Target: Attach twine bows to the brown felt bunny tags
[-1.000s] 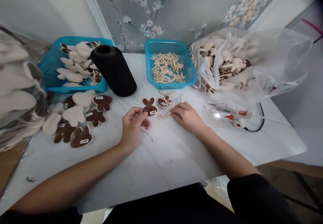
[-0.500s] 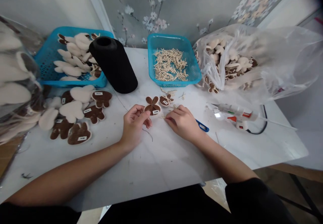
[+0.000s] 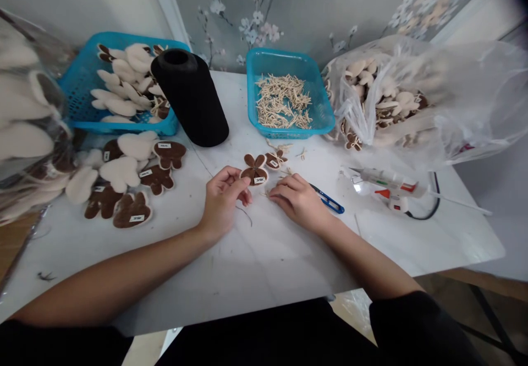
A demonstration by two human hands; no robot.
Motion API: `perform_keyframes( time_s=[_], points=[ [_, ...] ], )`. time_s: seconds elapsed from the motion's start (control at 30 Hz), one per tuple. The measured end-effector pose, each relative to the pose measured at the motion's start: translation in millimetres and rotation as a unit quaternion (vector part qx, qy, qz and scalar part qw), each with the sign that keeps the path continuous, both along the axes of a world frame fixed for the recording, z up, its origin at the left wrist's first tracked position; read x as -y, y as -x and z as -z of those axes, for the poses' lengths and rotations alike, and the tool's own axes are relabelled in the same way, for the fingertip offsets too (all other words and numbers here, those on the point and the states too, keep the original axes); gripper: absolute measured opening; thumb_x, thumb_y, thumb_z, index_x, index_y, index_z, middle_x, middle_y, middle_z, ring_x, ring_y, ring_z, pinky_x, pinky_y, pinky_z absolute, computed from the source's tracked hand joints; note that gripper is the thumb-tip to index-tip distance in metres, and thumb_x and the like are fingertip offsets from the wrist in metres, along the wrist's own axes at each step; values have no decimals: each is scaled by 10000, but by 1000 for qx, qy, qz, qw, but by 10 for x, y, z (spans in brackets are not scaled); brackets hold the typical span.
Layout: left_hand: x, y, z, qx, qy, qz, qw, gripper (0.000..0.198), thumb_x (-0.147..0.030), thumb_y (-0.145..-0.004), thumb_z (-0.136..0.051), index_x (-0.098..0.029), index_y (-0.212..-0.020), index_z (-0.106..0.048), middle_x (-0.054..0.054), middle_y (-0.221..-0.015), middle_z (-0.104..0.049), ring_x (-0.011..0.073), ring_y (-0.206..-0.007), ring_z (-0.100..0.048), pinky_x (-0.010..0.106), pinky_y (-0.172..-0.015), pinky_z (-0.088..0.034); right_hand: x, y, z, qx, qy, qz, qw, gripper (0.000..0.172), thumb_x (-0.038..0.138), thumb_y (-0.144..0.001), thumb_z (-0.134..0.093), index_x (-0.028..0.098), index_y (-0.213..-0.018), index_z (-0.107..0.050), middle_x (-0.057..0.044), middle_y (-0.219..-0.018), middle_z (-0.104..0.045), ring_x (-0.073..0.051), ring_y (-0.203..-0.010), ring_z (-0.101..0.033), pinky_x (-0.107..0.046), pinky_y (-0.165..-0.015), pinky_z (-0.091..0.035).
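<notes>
My left hand [image 3: 225, 198] pinches the lower left edge of a brown bunny-shaped piece [image 3: 254, 170] that has a white label. A dark thread [image 3: 246, 214] trails on the table below those fingers. Just right of the piece, my right hand [image 3: 297, 198] has its fingertips together on a small cream bow, mostly hidden by the fingers. Behind the hands lies a second brown piece [image 3: 275, 159] with a label, and loose cream bows [image 3: 303, 154] lie near it. Blue thread snips [image 3: 331, 202] lie partly under my right hand.
A blue basket [image 3: 291, 134] of cream bows stands at the back, a black cylinder [image 3: 192, 102] left of it. Another basket [image 3: 124, 128] and labelled pieces [image 3: 132, 212] are at left. Right are a plastic bag [image 3: 449, 118] of pieces and a glue gun [image 3: 388, 181].
The whole view has shifted slightly. More of the blue snips shows beside my right hand, whose fingers have curled in a little. My left hand keeps its pinch on the bunny piece.
</notes>
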State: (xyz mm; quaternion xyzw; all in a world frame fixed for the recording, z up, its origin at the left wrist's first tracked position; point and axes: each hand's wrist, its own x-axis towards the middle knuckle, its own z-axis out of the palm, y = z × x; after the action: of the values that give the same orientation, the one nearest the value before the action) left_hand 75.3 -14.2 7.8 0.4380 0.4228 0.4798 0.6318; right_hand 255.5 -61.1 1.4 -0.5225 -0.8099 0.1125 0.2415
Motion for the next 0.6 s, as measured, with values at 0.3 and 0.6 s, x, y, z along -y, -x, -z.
perform_keyframes(
  time_s=[0.3, 0.6],
  points=[
    [-34, 3, -19, 24, 3, -7, 1000, 150, -189, -666, -642, -173, -644, -494, -71, -464, -483, 97, -373, -520, 191, -349, -372, -19, 65, 69, 70, -17, -19, 997, 225, 221, -944, -366, 177, -902, -582, -82, -850, -585, -209, -826, -465, -350, -789, -405],
    [-181, 100, -133, -210, 105, 430, 872, 87, -208, -625, -617, -128, -613, -586, -3, -436, -573, 120, -356, -539, 178, -334, -395, 115, -151, -4, -131, -112, 99, 980, 66, 163, -903, -415, 200, -880, -464, -63, -837, -532, -196, -809, -479, -342, -725, -412]
  ],
)
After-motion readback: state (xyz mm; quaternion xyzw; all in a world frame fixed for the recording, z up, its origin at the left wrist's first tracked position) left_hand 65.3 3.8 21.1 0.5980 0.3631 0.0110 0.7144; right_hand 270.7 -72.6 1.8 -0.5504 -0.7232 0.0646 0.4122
